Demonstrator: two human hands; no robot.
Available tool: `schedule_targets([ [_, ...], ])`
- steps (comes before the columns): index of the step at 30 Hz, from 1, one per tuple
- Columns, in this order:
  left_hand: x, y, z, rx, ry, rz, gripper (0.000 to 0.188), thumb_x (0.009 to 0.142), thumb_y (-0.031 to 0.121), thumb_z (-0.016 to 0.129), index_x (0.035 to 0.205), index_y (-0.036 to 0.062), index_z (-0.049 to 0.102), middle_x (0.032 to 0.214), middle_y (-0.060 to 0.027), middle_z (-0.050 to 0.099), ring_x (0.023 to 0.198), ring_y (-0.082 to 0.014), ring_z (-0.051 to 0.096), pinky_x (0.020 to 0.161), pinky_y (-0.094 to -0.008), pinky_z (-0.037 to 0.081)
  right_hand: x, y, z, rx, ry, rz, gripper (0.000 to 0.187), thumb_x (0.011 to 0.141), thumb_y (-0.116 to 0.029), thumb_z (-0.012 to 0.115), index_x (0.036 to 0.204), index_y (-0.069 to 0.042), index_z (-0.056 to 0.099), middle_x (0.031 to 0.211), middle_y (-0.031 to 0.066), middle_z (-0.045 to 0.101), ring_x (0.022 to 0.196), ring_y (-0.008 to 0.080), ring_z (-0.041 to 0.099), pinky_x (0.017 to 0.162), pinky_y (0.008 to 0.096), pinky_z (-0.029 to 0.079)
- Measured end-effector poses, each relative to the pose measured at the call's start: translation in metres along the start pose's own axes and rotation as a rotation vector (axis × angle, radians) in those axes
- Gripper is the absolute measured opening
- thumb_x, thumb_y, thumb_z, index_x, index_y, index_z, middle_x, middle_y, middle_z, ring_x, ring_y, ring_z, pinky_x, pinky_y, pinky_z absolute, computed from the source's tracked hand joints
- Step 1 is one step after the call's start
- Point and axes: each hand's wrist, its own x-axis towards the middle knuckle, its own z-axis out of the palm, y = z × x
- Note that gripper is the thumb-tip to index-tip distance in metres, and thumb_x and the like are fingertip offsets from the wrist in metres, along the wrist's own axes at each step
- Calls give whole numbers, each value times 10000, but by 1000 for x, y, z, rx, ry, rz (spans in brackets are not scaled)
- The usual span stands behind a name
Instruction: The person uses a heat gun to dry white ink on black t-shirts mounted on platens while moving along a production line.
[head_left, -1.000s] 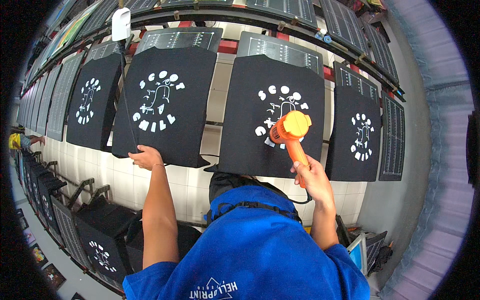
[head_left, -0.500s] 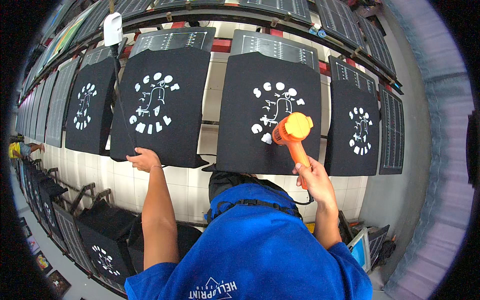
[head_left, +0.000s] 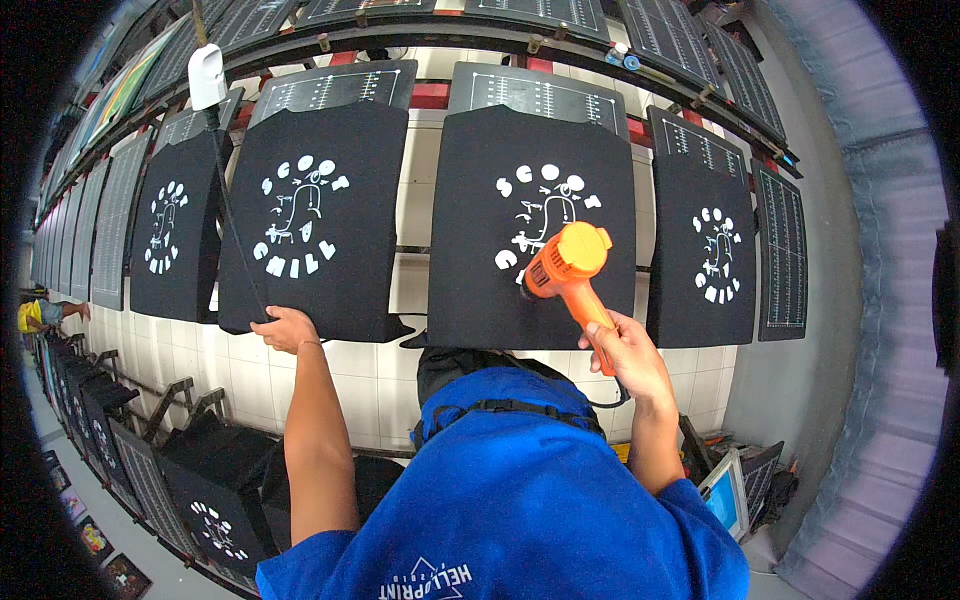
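My right hand (head_left: 634,358) is wrapped round the handle of an orange heat gun (head_left: 578,262). Its nozzle hangs above the lower part of the white print on a black T-shirt (head_left: 468,220), hiding some of the lettering. That shirt is stretched over a board in front of me. At the left, my left hand (head_left: 288,328) is closed at the lower edge of another printed black T-shirt (head_left: 365,215), its fingers on a thin black cord (head_left: 240,228). The cord slants up to a hanging white socket (head_left: 207,78).
More printed black shirts lie on boards to the left (head_left: 180,275) and right (head_left: 690,290). Grey boards with white rulings (head_left: 782,250) line the racks. Behind me stands a second row of shirts (head_left: 225,450). A grey-blue curtain (head_left: 870,330) hangs at the right; another person (head_left: 40,315) is far left.
The heat gun has shifted left and slightly down over the print's lower edge. My left hand stays at the cord, and the view has shifted slightly.
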Motion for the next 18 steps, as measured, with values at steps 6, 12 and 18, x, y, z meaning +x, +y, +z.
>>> schedule_targets([
  [6, -2, 3, -2, 6, -22, -23, 599, 946, 360, 429, 1413, 9, 299, 1266, -306, 479, 1153, -444, 491, 977, -518, 398, -4, -6, -15, 5, 48, 38, 307, 939, -226, 577, 1140, 4, 549, 774, 26, 589, 535, 60, 522, 469, 205, 413],
  [12, -4, 6, -5, 2, -28, -17, 597, 950, 361, 427, 1413, 8, 296, 1255, -312, 481, 1150, -443, 495, 967, -519, 405, -3, 0, -14, -45, 114, -27, 333, 936, -235, 572, 1145, 24, 554, 771, 28, 584, 540, 75, 524, 495, 210, 424],
  [18, -6, 10, -9, 13, -43, -33, 597, 952, 357, 422, 1416, 4, 291, 1254, -312, 481, 1155, -444, 493, 967, -521, 406, -5, -1, -17, -46, 101, -14, 357, 927, -259, 576, 1141, 26, 561, 776, 33, 588, 539, 82, 524, 512, 214, 436],
])
